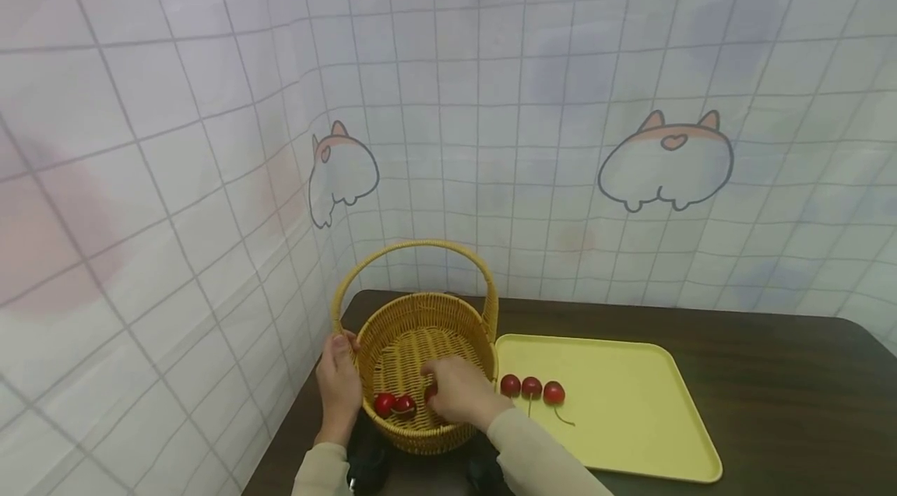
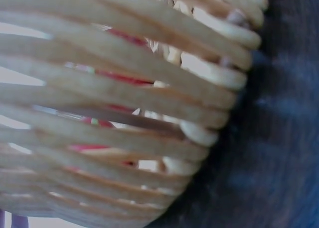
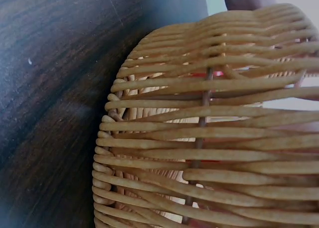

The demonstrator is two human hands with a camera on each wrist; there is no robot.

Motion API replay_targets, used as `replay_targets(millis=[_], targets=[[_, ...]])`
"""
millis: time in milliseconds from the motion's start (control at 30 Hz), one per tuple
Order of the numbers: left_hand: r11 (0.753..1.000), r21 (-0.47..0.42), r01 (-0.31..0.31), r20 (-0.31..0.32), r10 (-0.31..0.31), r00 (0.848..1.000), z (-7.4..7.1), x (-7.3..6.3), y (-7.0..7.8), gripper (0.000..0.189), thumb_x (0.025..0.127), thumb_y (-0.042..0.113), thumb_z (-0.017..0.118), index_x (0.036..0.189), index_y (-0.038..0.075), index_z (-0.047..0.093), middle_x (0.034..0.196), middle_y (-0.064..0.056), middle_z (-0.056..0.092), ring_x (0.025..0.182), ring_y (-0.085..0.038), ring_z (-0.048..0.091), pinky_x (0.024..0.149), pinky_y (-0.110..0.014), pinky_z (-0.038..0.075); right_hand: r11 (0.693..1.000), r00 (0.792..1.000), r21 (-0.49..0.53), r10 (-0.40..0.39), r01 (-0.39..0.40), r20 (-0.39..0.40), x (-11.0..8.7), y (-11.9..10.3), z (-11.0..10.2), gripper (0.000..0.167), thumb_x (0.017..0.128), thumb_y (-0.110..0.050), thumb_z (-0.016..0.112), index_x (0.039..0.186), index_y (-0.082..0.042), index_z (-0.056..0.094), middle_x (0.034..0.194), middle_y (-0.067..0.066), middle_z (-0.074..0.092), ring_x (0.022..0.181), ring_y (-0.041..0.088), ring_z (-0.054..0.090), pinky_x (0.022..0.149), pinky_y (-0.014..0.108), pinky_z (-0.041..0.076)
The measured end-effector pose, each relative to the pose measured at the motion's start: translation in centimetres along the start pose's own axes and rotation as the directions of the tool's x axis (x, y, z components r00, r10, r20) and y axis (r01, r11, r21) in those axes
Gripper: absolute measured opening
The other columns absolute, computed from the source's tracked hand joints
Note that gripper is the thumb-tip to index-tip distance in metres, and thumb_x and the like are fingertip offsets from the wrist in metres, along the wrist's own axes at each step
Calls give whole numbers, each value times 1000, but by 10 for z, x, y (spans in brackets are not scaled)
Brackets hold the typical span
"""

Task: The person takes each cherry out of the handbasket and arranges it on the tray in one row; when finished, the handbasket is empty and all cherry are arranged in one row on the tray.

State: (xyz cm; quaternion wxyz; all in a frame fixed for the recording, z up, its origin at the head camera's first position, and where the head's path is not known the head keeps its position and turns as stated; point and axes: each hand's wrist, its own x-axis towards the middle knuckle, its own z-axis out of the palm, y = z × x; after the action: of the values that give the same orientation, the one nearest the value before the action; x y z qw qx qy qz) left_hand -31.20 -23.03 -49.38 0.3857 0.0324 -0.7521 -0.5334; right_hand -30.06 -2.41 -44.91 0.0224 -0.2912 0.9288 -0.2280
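A yellow wicker basket (image 1: pixel 420 443) with a tall arched handle stands on the dark table. At its left side, my left hand (image 1: pixel 339 385) grips the rim near the foot of the handle. My right hand (image 1: pixel 462 391) reaches over the right rim into the basket and pinches a dark red cherry (image 1: pixel 430 390), partly hidden by the fingers. Two red cherries, a left one (image 1: pixel 384 404) and a right one (image 1: pixel 404 406), lie inside by the front wall. Both wrist views show mainly the woven wall (image 2: pixel 124 108) up close, with red showing through its gaps.
Right of the basket, a yellow tray (image 1: pixel 631 410) lies on the table (image 1: pixel 792 402). Three cherries with stems sit in a row near its left edge, the rightmost cherry (image 1: pixel 554 393) included. A grid-patterned curtain (image 1: pixel 525 130) hangs behind and along the left.
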Motion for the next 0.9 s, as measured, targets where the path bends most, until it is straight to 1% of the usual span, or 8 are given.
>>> replay_targets(millis=[133,233,300,367,467,600,700,900], targets=[[1000,-12,-12,-3,12,1000,0,0,1,39,109,28,31,103,-1,58,89,-12,58,78,-19,48,70,-25,34,998,997,-58,4,-9,-76,-3,-1,0,43,80,-10,73,122,-10,66,112,6,67,105,22,62,86,39,52],[1000,-10,-15,-5,15,1000,1,0,1,39,109,28,32,103,-1,58,88,-12,58,77,-20,48,69,-25,34,999,995,-51,2,-7,-103,-6,-1,-3,40,81,-11,72,121,-10,67,110,6,66,99,22,62,80,37,51],[1000,-10,-15,-7,15,1000,0,0,1,40,109,28,32,103,-2,58,88,-12,58,76,-20,47,68,-25,33,1000,993,-7,1,-2,-116,-8,0,-5,37,83,-12,72,119,-11,67,109,6,65,95,20,60,78,37,50],[1000,-4,-16,-11,16,1000,0,1,1,40,109,28,31,102,-1,58,88,-13,59,75,-20,47,68,-25,33,997,992,75,0,10,-129,-11,1,-8,32,85,-13,72,116,-13,68,107,5,64,93,19,59,77,37,49],[1000,-4,-17,-10,17,1000,0,1,1,40,109,28,31,102,-1,57,88,-12,58,75,-19,46,68,-26,33,982,987,185,-20,50,-160,-15,4,-13,25,86,-14,71,111,-16,70,104,3,63,92,19,59,77,37,49],[1000,-9,-12,-10,12,1000,0,1,1,39,109,28,31,102,0,57,88,-12,58,77,-18,46,70,-26,32,949,979,298,-45,105,-201,-23,6,-20,20,88,-12,70,108,-17,71,102,2,62,90,18,61,74,32,51],[1000,-9,-11,-11,11,1000,0,0,-1,39,109,27,31,103,-1,57,88,-13,58,78,-17,46,71,-25,32,917,978,385,-27,106,-205,-30,8,-26,21,90,-12,69,110,-18,71,106,2,61,88,17,63,71,30,52],[1000,-12,-7,-7,7,1000,0,0,-1,39,109,28,31,103,-1,57,89,-12,58,78,-17,46,70,-25,33,826,983,558,27,81,-183,-50,16,-38,29,89,-12,70,118,-15,67,114,6,63,87,21,64,61,29,51]])
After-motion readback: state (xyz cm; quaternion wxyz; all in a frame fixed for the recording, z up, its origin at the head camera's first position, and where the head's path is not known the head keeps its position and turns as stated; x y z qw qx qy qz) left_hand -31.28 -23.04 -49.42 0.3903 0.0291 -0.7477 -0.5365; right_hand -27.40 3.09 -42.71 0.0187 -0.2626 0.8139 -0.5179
